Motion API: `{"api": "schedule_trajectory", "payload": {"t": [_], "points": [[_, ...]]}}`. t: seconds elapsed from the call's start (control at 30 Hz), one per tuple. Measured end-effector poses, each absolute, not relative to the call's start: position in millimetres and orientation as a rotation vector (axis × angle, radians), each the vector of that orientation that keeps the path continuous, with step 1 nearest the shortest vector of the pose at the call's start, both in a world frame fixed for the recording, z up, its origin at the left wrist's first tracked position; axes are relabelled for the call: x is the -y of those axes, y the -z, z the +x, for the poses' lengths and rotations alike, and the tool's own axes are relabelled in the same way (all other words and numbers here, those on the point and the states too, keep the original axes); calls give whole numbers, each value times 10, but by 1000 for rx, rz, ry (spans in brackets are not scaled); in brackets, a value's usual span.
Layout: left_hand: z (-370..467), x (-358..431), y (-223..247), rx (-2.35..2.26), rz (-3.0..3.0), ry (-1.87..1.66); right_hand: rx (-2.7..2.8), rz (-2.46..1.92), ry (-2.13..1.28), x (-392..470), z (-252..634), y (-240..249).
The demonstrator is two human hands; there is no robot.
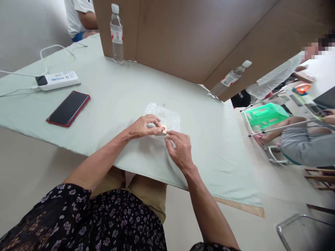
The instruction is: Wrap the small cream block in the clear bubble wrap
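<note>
A small flat cream-yellow box (164,127) with a red mark is held between the thumb and fingers of my left hand (144,127). My right hand (180,148) is close on the other side, its index fingertip at the box's right edge. The right thumb sits a little apart below that fingertip, and the other fingers are curled. Beneath the box and both hands lies a crinkled clear plastic sheet, like bubble wrap (171,115), on the pale green tablecloth (115,94). My fingers hide part of the box.
A phone (68,108) in a red case and a white power strip (59,81) with cables lie left. Brown cardboard (167,38) stands along the back, with water bottles (117,38) beside it. A green stool (267,114) and seated people (306,139) are at right; another person (82,17) is back left.
</note>
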State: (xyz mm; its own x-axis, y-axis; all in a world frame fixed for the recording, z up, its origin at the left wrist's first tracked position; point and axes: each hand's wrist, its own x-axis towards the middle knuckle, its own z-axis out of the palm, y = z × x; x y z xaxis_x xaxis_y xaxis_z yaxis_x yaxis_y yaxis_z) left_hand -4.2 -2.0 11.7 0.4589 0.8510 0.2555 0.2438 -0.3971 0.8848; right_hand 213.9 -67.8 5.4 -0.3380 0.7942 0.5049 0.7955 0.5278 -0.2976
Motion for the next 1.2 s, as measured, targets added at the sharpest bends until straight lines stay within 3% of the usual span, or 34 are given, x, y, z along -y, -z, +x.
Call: {"api": "schedule_trajectory", "payload": {"t": [0.3, 0.4, 1.0, 1.1, 1.2], "points": [[97, 26, -19, -1161, 1764, -947, 1676, -1412, -799, 176, 2214, -26], [143, 23, -7, -1213, 1643, -975, 1521, -1400, -926, 160, 2175, 49], [193, 24, -15, -1147, 1472, -978, 1512, -1404, -874, 256, 2131, 92], [198, 32, -23, -1152, 1467, -979, 1572, -1430, -716, 248, 2163, 95], [205, 47, -46, -1158, 1445, -976, 1665, -1423, -289, 302, 2186, 65]]}}
